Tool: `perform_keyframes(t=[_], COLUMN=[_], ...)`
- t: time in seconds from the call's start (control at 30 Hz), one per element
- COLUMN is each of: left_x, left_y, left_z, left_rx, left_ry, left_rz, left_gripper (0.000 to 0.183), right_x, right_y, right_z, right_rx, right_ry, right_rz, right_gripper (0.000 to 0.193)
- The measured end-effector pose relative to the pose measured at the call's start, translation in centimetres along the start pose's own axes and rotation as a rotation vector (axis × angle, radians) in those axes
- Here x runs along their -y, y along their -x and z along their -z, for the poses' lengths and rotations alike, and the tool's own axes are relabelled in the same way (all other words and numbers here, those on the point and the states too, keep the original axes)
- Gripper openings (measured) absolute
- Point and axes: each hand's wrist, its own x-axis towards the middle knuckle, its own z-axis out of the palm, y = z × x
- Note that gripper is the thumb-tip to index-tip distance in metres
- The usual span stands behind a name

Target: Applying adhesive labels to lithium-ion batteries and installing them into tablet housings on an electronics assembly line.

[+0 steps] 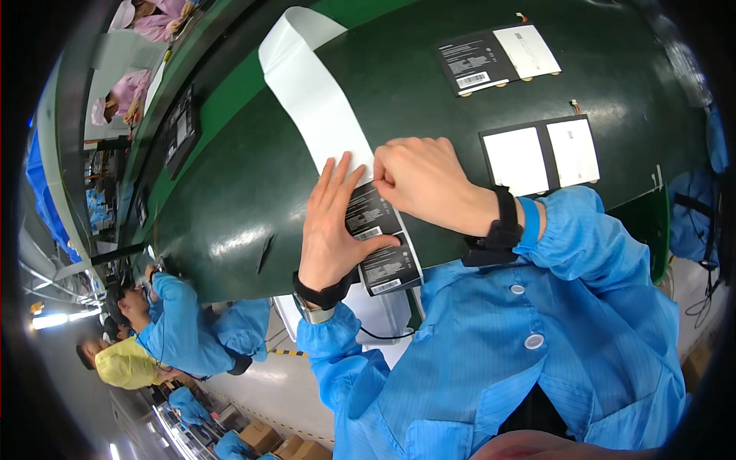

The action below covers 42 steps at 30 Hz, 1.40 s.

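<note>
A long white backing strip point(316, 100) with black printed labels point(389, 270) on its near end runs across the green table, its far end curled over. My left hand point(328, 226) lies on the strip and labels, fingers stretched out, thumb across a label. Against the strip's right edge, where white meets black, my right hand point(425, 182) is closed in a pinch at a label's edge; its fingertips are partly hidden. To the right lie two flat battery packs: the far one point(529, 52) has a black label over its left half, and the nearer one point(515, 159) shows two white cells in a black frame.
The green table point(218, 222) curves around me, with a small dark thin tool point(265, 253) at left. A black tray point(182, 130) sits on the far-left ledge. Co-workers in blue point(180, 314) and pink point(159, 27) are to the left. A white bin point(387, 318) stands below the table edge.
</note>
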Motion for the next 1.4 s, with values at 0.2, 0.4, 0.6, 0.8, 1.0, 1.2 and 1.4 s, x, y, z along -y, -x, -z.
perform_keyframes(t=[0.2,0.4,0.6,0.8,1.0,1.2,1.4], left_x=[0.3,0.2,-0.3,-0.1,0.2,0.1,0.0], left_y=[0.3,0.4,0.1,0.1,0.4,0.0,0.2], left_z=[0.3,0.2,0.0,0.2,0.4,-0.1,0.1], left_rx=[0.014,0.015,0.015,0.044,0.036,0.027,0.028], left_ry=[0.001,0.085,0.047,0.010,-0.025,0.034,0.031], left_rz=[0.017,0.129,0.118,0.101,0.103,0.095,0.107], left_gripper=[0.124,0.138,0.136,0.138,0.138,0.137,0.138], right_x=[0.0,1.1,0.7,0.6,0.9,-0.2,-0.4], right_y=[-0.2,1.3,1.5,1.9,1.5,1.5,1.7], right_z=[-1.2,-0.5,-1.1,-1.6,-1.7,-1.6,-1.4], right_rx=[-0.029,-0.235,-0.216,-0.167,-0.241,-0.168,-0.179], right_ry=[0.051,0.134,0.427,0.354,0.315,0.149,0.053], right_rz=[0.180,0.373,0.353,0.411,0.318,0.276,0.276], right_gripper=[0.017,0.013,0.018,0.008,0.012,0.019,0.015])
